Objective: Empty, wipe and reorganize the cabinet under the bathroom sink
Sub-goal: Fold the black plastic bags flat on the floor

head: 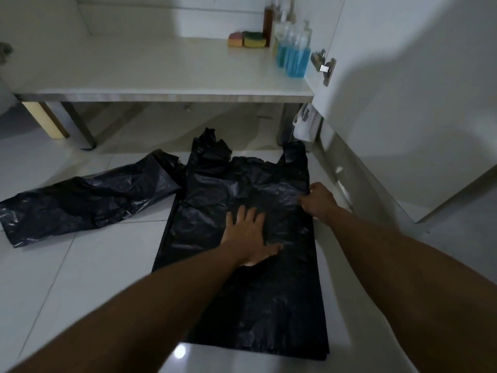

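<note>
Black plastic bag (242, 305) lies spread on the tiled floor (80, 278) at 6 o'clock, its handles pointing toward the cabinet. The left hand (248, 235) presses on the bag's middle with its grip apart, fingers flat and spread. The right hand (321, 201) sits at the bag's 3 o'clock edge, its grip curled on the plastic and apparently pinching it. A second black bag (88, 197) lies crumpled at 9 o'clock, one end touching the first.

Judging by this, the task is in its reorganizing stage. The cabinet shelf (150, 68) at 12 o'clock looks wiped. Two sponges (247, 39), a brown bottle (268, 21) and blue-liquid bottles (294, 59) are grouped in its 1 o'clock corner beside the open door (403, 76). What remains seems to be flattening and folding both bags, then placing them on the shelf.
</note>
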`<action>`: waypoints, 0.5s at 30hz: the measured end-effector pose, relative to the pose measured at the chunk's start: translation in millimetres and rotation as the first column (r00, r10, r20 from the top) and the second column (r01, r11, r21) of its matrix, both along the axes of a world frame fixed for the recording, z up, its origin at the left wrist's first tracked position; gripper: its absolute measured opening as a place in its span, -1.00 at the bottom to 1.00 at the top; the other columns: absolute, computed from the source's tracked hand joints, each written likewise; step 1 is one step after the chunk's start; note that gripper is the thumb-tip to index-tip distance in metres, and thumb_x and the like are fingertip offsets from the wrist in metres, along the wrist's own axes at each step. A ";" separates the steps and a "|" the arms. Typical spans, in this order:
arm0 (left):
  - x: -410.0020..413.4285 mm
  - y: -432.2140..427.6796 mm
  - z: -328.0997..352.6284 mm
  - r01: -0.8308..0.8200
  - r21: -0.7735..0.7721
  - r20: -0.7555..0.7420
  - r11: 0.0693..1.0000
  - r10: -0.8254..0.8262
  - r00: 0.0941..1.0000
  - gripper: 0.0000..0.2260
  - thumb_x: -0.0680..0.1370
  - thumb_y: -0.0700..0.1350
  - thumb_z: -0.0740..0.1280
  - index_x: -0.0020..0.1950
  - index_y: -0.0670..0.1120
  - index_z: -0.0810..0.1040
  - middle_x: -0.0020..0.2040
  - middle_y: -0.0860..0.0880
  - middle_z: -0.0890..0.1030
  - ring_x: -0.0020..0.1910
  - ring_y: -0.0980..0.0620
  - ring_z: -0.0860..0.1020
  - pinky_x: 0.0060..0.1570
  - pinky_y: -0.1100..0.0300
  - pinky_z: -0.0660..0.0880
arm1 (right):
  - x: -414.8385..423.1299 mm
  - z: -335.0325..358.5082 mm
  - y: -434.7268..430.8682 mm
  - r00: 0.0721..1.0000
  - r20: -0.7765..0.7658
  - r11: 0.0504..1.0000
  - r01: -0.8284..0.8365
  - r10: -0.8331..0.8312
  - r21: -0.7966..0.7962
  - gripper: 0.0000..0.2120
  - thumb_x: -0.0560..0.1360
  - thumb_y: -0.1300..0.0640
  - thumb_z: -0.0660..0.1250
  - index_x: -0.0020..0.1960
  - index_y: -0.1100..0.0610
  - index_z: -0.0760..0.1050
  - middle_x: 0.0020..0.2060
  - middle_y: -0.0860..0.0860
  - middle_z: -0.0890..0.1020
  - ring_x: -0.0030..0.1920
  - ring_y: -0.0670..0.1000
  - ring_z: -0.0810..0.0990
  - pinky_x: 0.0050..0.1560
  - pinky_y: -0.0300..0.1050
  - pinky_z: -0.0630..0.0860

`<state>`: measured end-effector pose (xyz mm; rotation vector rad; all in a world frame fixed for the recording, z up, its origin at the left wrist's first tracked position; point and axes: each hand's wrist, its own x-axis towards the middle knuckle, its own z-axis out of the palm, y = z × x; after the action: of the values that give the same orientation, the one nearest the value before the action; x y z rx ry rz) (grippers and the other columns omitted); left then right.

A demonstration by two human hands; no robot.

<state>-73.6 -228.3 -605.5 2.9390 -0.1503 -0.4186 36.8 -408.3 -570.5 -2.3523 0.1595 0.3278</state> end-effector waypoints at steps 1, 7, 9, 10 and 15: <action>-0.6 -5.1 -8.1 -0.013 0.007 0.001 1.000 0.013 1.000 -0.04 0.40 0.56 0.00 0.61 -0.03 0.00 0.62 -0.08 -0.02 0.58 -0.21 -0.14 0.49 -0.32 -0.15 | 1.5 -4.2 1.7 1.000 0.006 1.000 -0.008 0.008 0.018 -0.60 0.49 0.10 0.37 0.27 0.25 0.42 0.15 0.14 0.55 0.04 0.12 0.53 -0.04 -0.19 0.39; 0.6 -9.6 -36.1 -0.006 0.043 0.070 0.999 0.003 0.998 0.03 0.34 0.63 -0.11 0.60 -0.05 0.00 0.61 -0.06 -0.01 0.58 -0.18 -0.13 0.44 -0.38 -0.17 | 18.7 -13.9 20.8 0.995 0.051 0.992 0.076 -0.081 0.101 -0.61 0.47 0.04 0.39 0.24 0.11 0.39 0.08 0.07 0.53 0.05 0.11 0.53 0.12 -0.04 0.51; 1.0 -7.8 -41.8 -0.006 0.048 0.100 0.999 0.001 0.995 0.04 0.33 0.63 -0.14 0.61 -0.03 -0.04 0.61 -0.04 -0.03 0.58 -0.17 -0.16 0.44 -0.36 -0.18 | 30.5 -19.2 26.2 0.995 0.032 0.992 0.093 -0.096 0.079 -0.68 0.46 0.06 0.39 0.17 0.08 0.43 0.13 0.08 0.53 0.11 0.17 0.54 0.21 0.06 0.50; 1.3 -7.1 -43.9 -0.008 0.043 0.108 0.999 0.003 0.994 0.03 0.33 0.63 -0.15 0.61 -0.01 -0.08 0.61 -0.03 -0.04 0.58 -0.17 -0.18 0.44 -0.35 -0.21 | 37.2 -22.5 27.8 0.994 0.022 0.990 0.102 -0.105 0.093 -0.72 0.45 0.07 0.40 0.13 0.08 0.46 0.12 0.05 0.54 0.12 0.16 0.54 0.23 0.07 0.50; -0.9 -4.0 -45.5 0.011 0.030 0.132 0.999 -0.015 0.991 -0.02 0.34 0.62 -0.18 0.61 0.08 -0.18 0.62 -0.01 -0.09 0.57 -0.16 -0.26 0.44 -0.32 -0.27 | 62.4 -15.4 34.5 0.971 -0.127 0.879 0.236 -0.201 0.413 -0.90 0.41 0.15 0.48 -0.07 0.08 0.64 -0.05 0.06 0.67 -0.04 0.07 0.63 0.15 -0.03 0.57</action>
<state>-74.5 -232.3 -651.0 2.9962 -0.1823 -0.2289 99.1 -373.8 -585.9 -1.8656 0.3537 0.3110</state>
